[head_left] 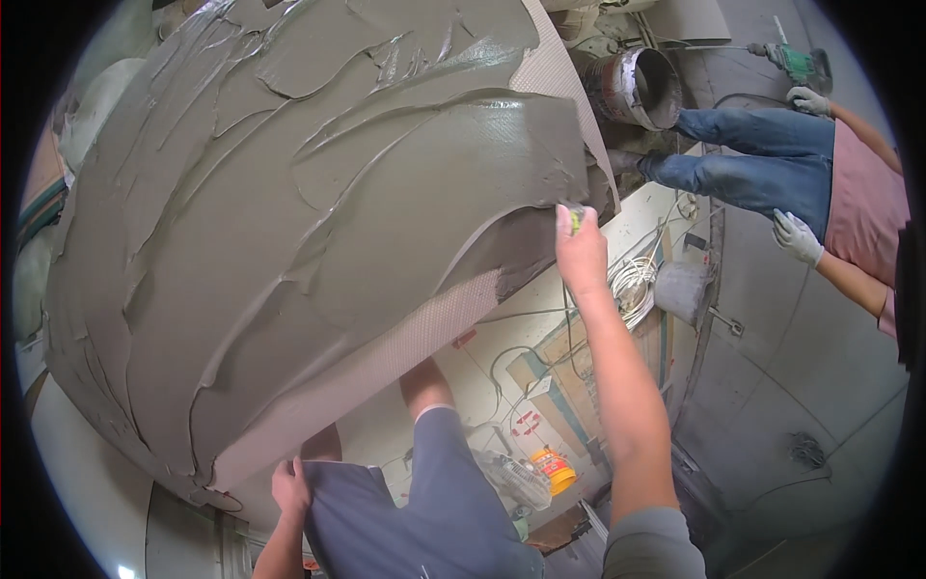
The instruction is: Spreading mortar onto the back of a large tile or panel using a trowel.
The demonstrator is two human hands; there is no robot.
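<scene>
Grey wet mortar [386, 212] lies in ridged, swept layers over a large slab [395, 328], whose pale, finely textured surface shows along the near and right edges. At the slab's right corner my right hand [583, 253] is closed around the green-and-grey handle of a trowel [576, 218]. Its blade is hard to make out against the mortar, where a dark wedge lies to the hand's left. My left hand [288, 487] is down by the slab's near edge, beside my knee. Its fingers are curled and partly hidden, so what they hold cannot be seen.
A co-worker in a pink top and jeans [762, 174] stands right, wearing white gloves, one hand near a green power mixer [796, 64]. A mortar-smeared bucket [656, 89], a grey bucket [682, 291], coiled white cable [634, 285] and an orange tub [553, 471] stand on the floor.
</scene>
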